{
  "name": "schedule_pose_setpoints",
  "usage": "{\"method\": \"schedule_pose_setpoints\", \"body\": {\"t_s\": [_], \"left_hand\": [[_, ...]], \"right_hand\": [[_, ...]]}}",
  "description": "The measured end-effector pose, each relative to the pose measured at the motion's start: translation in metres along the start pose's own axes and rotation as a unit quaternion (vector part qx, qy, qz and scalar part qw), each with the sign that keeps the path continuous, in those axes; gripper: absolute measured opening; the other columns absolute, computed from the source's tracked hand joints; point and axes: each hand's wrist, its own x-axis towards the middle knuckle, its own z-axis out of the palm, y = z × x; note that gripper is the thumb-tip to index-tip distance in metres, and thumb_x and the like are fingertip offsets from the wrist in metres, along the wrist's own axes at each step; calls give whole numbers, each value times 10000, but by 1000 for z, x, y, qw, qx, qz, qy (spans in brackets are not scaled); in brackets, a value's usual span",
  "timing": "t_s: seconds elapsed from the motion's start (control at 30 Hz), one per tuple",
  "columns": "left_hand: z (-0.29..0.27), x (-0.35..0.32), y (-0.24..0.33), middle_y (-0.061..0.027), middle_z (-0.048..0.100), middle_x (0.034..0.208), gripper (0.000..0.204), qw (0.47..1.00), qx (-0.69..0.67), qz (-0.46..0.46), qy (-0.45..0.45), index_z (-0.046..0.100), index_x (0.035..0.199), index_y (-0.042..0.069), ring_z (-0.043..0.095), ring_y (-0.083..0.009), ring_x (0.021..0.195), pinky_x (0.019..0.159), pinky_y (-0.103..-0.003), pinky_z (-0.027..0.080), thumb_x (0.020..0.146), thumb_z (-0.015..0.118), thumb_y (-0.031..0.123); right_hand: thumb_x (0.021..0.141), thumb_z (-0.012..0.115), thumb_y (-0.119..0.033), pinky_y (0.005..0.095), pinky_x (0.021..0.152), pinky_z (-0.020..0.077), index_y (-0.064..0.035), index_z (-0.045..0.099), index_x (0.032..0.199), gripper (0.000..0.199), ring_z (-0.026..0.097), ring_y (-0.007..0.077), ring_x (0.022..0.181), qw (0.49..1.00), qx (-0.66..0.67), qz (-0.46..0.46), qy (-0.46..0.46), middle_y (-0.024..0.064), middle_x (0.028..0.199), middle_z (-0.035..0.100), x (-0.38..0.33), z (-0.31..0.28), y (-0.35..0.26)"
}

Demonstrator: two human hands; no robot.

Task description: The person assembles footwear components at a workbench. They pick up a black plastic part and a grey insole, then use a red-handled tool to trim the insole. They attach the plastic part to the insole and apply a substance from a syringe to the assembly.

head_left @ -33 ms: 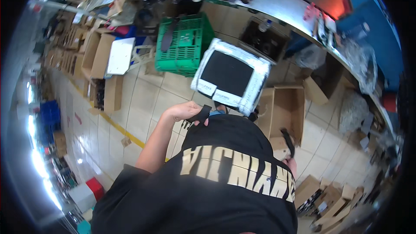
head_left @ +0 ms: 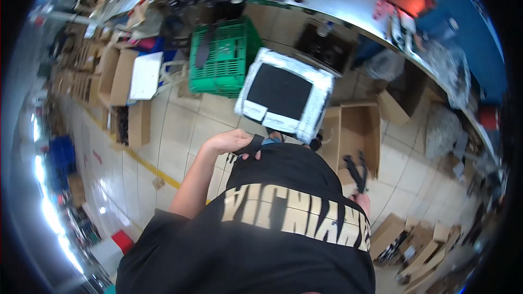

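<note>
My left hand [head_left: 233, 141] is closed around a black strap [head_left: 249, 146], held in front of my black shirt. Small dark prongs show under that hand. Over on the right, my right hand [head_left: 360, 200] grips a forked black strap [head_left: 357, 173], whose two ends stick up beside an open cardboard box [head_left: 359, 130]. Part of this hand is hidden by my shirt. Ahead of me stands a stool-like block with a black top pad [head_left: 279, 91] and a white wrapped rim [head_left: 317, 100].
A green plastic crate [head_left: 218, 57] stands beyond the wrapped block. A workbench [head_left: 348, 0] with many black parts runs along the far side. Cardboard boxes [head_left: 388, 237] with black parts lie at lower right. A white board [head_left: 146, 76] leans by boxes at left.
The black strap in my right hand has spread from a single strip into two visible ends and moved slightly left. My left hand keeps its grip. The whole view has shifted a little.
</note>
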Motion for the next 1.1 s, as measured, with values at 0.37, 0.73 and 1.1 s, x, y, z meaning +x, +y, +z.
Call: {"method": "schedule_pose_setpoints", "body": {"t_s": [0.37,0.73,1.1], "left_hand": [[-8,36,4,-94,670,726,332,997,-77,-26,2,695,754,-10,630,-191,728,702,-294,492,909,614,273],[-21,33,12,-142,692,783,276,987,-133,-72,-47,689,806,-31,663,-184,608,567,-266,540,894,647,227],[-4,29,36,-123,647,662,410,996,-68,-32,47,668,641,-3,598,-154,455,397,-232,477,913,617,299]], "right_hand": [[916,617,-228,183,523,359,-56,631,938,175,452,17,570,987,11,75,-139,-52,721,546,21,25,-19],[906,631,-210,174,498,290,-83,596,827,153,405,2,561,981,47,122,-144,-85,636,476,27,30,-15],[926,600,-213,214,560,396,-43,587,861,183,476,67,580,970,-150,-82,-172,-29,753,541,31,40,-9]]}}
